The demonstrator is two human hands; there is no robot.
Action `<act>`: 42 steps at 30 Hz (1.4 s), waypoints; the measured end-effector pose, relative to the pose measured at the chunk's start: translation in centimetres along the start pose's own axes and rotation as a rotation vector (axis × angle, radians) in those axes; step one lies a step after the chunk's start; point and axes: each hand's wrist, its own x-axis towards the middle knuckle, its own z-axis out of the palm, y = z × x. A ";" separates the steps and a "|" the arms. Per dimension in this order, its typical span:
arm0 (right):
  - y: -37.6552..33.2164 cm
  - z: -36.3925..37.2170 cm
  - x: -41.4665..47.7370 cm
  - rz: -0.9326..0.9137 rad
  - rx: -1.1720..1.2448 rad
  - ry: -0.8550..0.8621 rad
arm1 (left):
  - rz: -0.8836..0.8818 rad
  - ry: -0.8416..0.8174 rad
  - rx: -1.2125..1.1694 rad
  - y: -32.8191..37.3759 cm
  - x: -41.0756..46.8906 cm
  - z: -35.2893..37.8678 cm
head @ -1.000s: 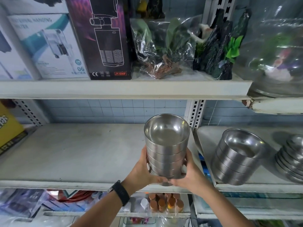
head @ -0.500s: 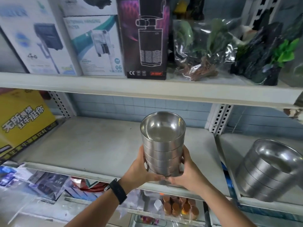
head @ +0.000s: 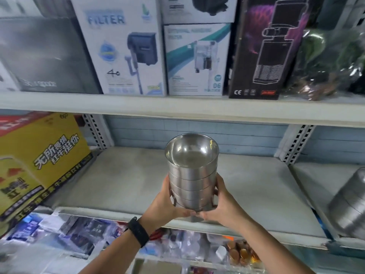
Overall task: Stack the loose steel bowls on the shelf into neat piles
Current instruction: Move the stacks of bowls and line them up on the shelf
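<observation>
A stack of several nested steel bowls (head: 192,175) is held upright in front of the grey middle shelf (head: 122,180), above its front edge. My left hand (head: 165,202) grips the lower left side of the stack, and my right hand (head: 223,204) cups its lower right side and base. A black band sits on my left wrist. Another pile of steel bowls (head: 350,204) lies tilted on the neighbouring shelf section at the far right, partly cut off by the frame.
A yellow carton (head: 37,163) leans on the shelf's left end. Filter boxes (head: 122,48) and a black box (head: 264,48) fill the upper shelf. Packets and small bottles (head: 239,254) lie on the lower shelf. Perforated uprights (head: 296,143) separate the shelf sections.
The view has swung left: the tilted pile on the right slid to the frame edge and the yellow carton came in. The held stack stays in both hands.
</observation>
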 end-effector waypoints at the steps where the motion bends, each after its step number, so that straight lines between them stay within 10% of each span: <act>1: -0.5 1.0 0.3 -0.001 0.001 0.005 | -0.001 -0.004 -0.004 -0.4 -0.1 -1.1; 42: -11.6 30.0 13.2 0.012 0.049 0.066 | -0.003 -0.019 -0.071 -10.9 -2.5 -32.0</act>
